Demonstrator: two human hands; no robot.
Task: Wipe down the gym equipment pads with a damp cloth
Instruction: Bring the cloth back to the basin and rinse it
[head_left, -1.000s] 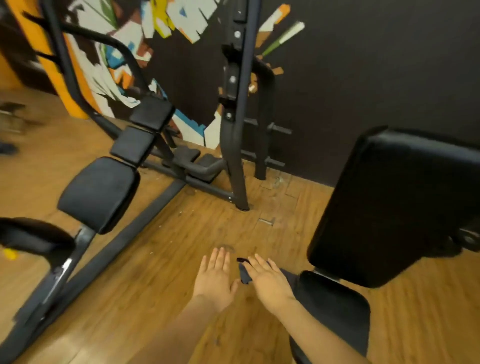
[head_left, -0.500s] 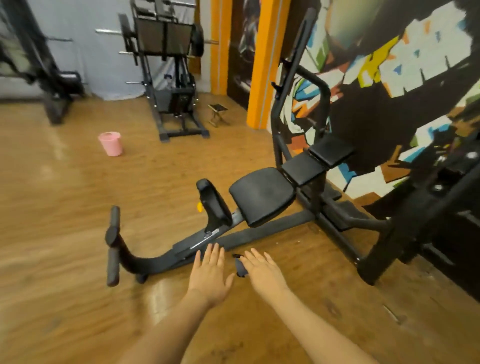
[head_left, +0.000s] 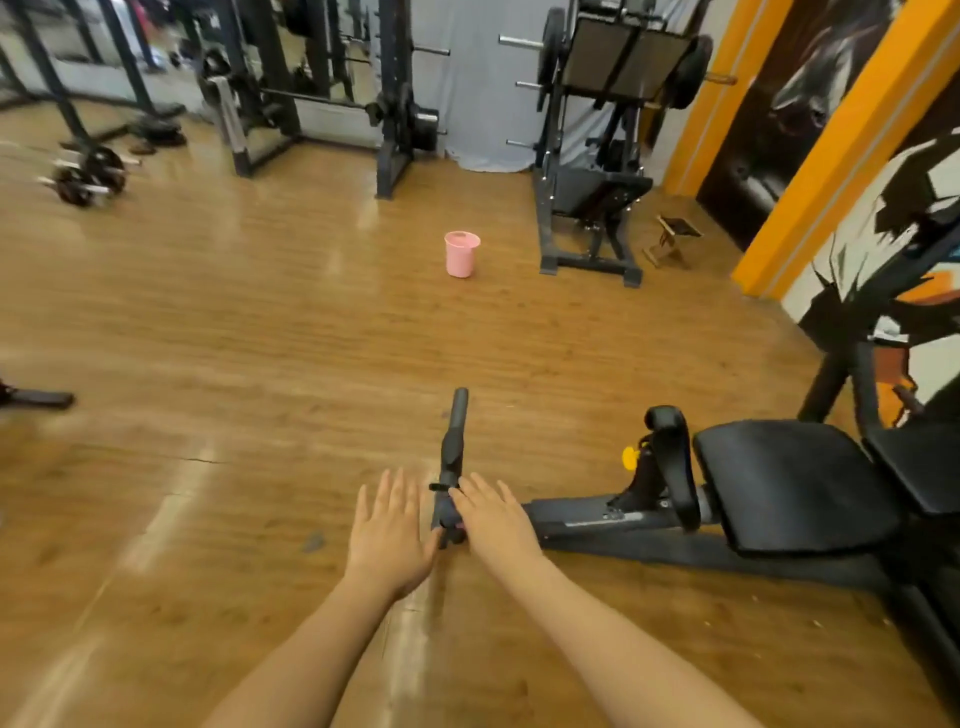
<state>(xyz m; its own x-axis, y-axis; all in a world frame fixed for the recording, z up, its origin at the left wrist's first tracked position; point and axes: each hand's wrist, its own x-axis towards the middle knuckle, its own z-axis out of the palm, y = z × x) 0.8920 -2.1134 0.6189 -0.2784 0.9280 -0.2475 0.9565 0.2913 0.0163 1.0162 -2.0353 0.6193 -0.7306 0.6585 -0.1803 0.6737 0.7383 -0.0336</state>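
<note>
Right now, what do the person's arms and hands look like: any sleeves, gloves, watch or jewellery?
Both forearms are bare right to the bottom edge of the picture, so no sleeves show. The left hand and the right hand wear no gloves, and no watch, bracelet or ring is visible on them.

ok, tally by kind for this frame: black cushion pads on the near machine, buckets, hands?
Black pads: 3, namely seat pad, cut-off pad, curved pad
Pink bucket: 1
Hands: 2, left hand, right hand
Total: 6

The view has swung left, bringing the pink bucket (head_left: 462, 254) ahead of both hands.
</note>
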